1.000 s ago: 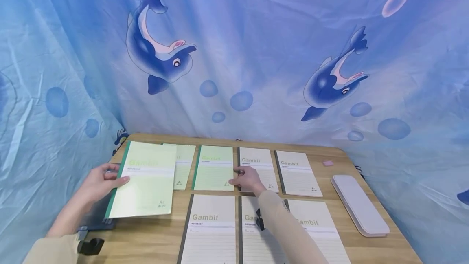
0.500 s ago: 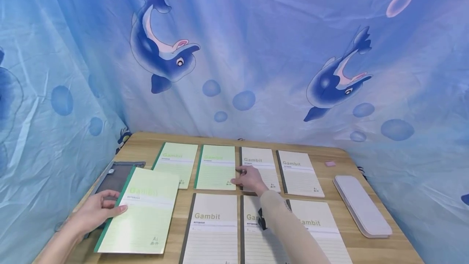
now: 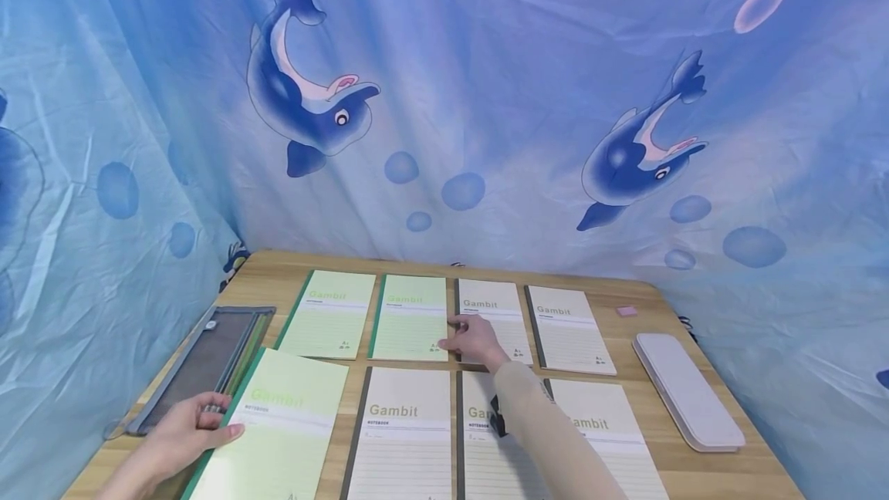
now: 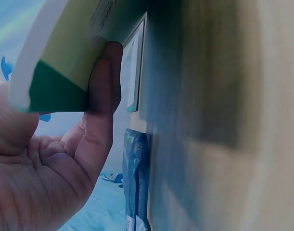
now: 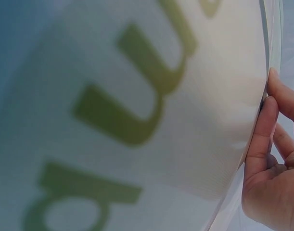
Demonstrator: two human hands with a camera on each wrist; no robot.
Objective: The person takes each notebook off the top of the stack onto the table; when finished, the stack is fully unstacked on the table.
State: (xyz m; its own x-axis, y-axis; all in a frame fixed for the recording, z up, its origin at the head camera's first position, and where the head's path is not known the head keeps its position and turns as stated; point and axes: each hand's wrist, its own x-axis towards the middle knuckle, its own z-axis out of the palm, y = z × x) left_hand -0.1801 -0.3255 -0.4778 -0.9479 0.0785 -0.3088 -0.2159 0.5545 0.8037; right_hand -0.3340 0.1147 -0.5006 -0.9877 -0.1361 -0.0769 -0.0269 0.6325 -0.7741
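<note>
In the head view my left hand [image 3: 186,438] grips a green notebook [image 3: 278,442] by its dark green spine, thumb on the cover and fingers underneath. The left wrist view shows this notebook [image 4: 65,77] raised over the table, its shadow on the wood below. My right hand [image 3: 475,339] lies over a white notebook [image 3: 489,295] in the back row, fingertips at the right edge of a green notebook [image 3: 410,322]. Extended fingers of the right hand [image 5: 274,159] touch the edge in the right wrist view. Another green notebook [image 3: 326,315] lies left of that one.
A last white notebook [image 3: 569,330] ends the back row. Several white notebooks, one of them a front-row notebook [image 3: 399,438], lie nearer me. A grey zip pouch [image 3: 190,365] is at left. A white case [image 3: 687,392] and a pink eraser [image 3: 627,311] lie at right.
My left hand has brought the green notebook down and toward the front of the table, uncovering the back-left green notebook and the grey pouch. The right hand has stayed in place.
</note>
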